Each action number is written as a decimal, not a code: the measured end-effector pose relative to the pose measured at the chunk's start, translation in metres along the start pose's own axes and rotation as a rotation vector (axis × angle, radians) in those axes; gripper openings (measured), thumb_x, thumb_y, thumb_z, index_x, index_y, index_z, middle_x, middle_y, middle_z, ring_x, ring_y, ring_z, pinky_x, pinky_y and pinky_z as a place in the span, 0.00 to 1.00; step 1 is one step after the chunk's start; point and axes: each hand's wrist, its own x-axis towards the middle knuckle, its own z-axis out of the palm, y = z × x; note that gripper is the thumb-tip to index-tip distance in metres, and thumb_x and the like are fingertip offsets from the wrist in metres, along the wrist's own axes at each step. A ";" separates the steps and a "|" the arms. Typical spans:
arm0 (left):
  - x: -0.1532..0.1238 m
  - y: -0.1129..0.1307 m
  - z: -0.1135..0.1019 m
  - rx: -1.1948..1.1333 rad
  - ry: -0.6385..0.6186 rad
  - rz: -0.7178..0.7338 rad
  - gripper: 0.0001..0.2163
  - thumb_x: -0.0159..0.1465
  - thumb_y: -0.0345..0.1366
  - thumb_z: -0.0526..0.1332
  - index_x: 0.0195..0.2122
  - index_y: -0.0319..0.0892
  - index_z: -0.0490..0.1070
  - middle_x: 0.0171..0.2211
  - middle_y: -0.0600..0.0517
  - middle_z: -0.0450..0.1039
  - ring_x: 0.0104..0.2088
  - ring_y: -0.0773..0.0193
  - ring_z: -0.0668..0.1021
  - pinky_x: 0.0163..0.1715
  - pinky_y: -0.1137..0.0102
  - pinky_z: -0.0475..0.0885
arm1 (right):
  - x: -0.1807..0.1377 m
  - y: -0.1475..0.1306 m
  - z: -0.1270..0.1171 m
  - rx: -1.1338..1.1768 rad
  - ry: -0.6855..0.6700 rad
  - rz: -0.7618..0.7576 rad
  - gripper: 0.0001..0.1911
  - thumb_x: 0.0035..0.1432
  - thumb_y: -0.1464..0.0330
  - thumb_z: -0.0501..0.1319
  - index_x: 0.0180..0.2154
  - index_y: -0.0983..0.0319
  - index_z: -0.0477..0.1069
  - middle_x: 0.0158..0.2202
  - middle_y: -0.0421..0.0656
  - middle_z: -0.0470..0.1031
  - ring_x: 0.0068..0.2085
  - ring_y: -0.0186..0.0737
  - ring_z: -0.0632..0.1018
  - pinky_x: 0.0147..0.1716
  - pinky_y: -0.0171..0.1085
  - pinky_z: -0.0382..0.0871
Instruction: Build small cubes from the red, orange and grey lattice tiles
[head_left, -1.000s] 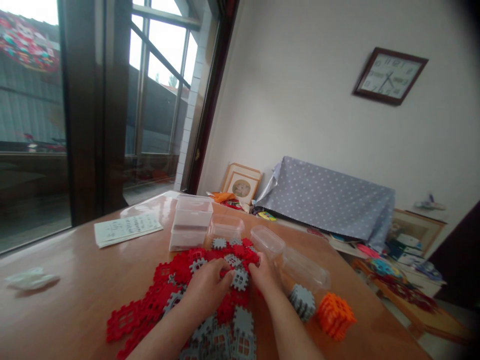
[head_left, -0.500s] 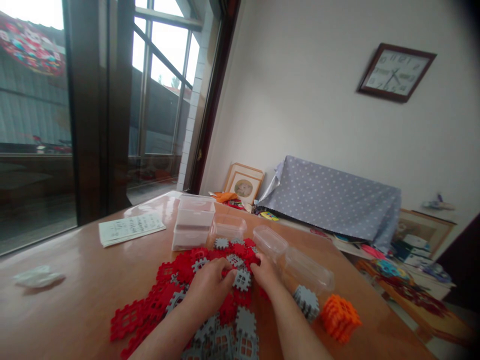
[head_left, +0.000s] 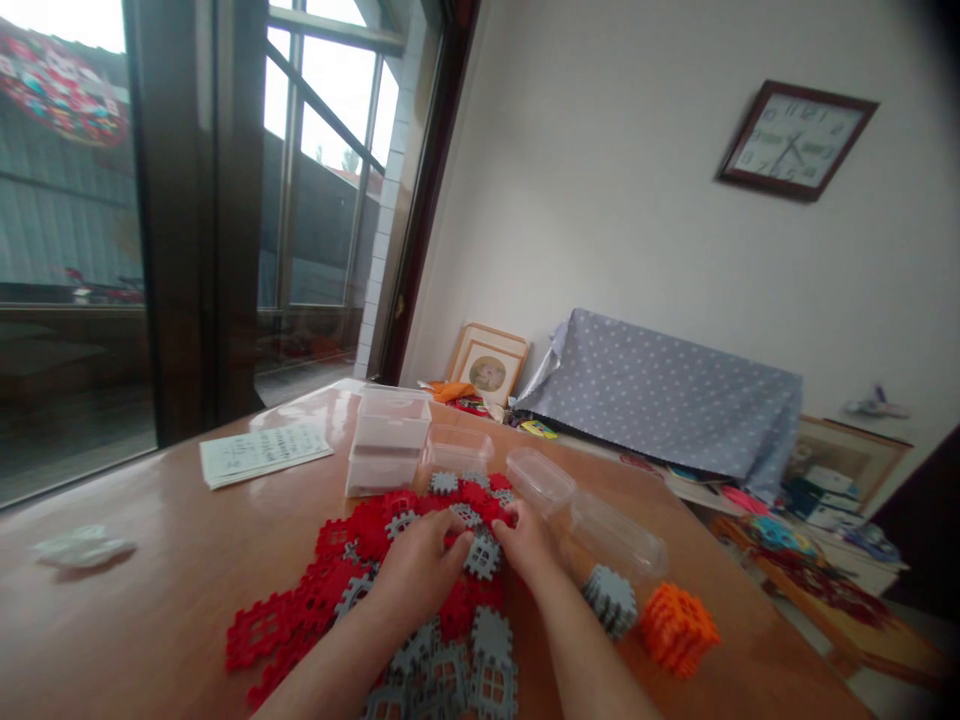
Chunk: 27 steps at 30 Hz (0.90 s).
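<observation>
Holds both hands low over a loose heap of red toothed pieces (head_left: 262, 630) and grey toothed pieces (head_left: 491, 640), spread across a brown table (head_left: 165, 600). Curves the left hand (head_left: 424, 560) over the middle of the heap, with thumb and forefinger narrowly spaced beside a grey window piece (head_left: 482, 556); cannot tell of anything pinched between them. Reaches with the right hand (head_left: 529, 545) to the heap's right side, fingers curled close against red pieces; cannot tell of a firm grip there. Has a grey stack (head_left: 611, 600) just beside an orange stack (head_left: 680, 628) on the right, near two clear oblong containers (head_left: 619, 540). Has stacked clear boxes (head_left: 386, 440) beyond the heap and written paper (head_left: 266, 455) farther left.
</observation>
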 end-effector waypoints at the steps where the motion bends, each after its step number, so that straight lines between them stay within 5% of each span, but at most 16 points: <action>1: 0.000 0.000 0.000 0.000 0.006 0.003 0.09 0.67 0.40 0.57 0.34 0.44 0.74 0.33 0.52 0.78 0.37 0.60 0.76 0.35 0.70 0.61 | -0.003 -0.001 -0.002 -0.002 0.008 -0.010 0.12 0.57 0.57 0.64 0.40 0.55 0.76 0.39 0.41 0.81 0.42 0.45 0.78 0.40 0.38 0.66; 11: 0.004 -0.003 0.007 -0.214 0.061 -0.065 0.09 0.66 0.41 0.57 0.36 0.42 0.73 0.34 0.50 0.77 0.35 0.61 0.76 0.35 0.70 0.64 | -0.036 -0.016 -0.020 0.043 0.146 -0.145 0.17 0.61 0.60 0.62 0.51 0.55 0.75 0.50 0.45 0.78 0.55 0.50 0.74 0.55 0.44 0.65; 18: 0.005 0.011 0.001 -0.647 0.047 -0.327 0.18 0.60 0.45 0.63 0.46 0.38 0.72 0.41 0.45 0.78 0.41 0.56 0.78 0.41 0.67 0.70 | -0.057 -0.027 -0.027 0.298 0.242 -0.268 0.19 0.62 0.61 0.62 0.54 0.56 0.72 0.52 0.47 0.76 0.54 0.49 0.75 0.56 0.45 0.67; 22: 0.001 0.016 -0.002 -0.910 -0.073 -0.428 0.17 0.57 0.47 0.66 0.42 0.40 0.72 0.34 0.51 0.77 0.32 0.63 0.77 0.34 0.70 0.68 | -0.072 -0.031 -0.030 0.373 0.224 -0.326 0.20 0.62 0.62 0.62 0.56 0.56 0.71 0.53 0.46 0.75 0.56 0.47 0.74 0.58 0.45 0.67; 27: -0.002 0.022 -0.003 -0.945 -0.062 -0.422 0.13 0.52 0.43 0.69 0.33 0.41 0.71 0.25 0.55 0.73 0.26 0.67 0.73 0.30 0.72 0.65 | -0.085 -0.027 -0.037 0.369 0.159 -0.339 0.33 0.59 0.61 0.65 0.64 0.56 0.63 0.61 0.47 0.69 0.62 0.49 0.69 0.62 0.48 0.64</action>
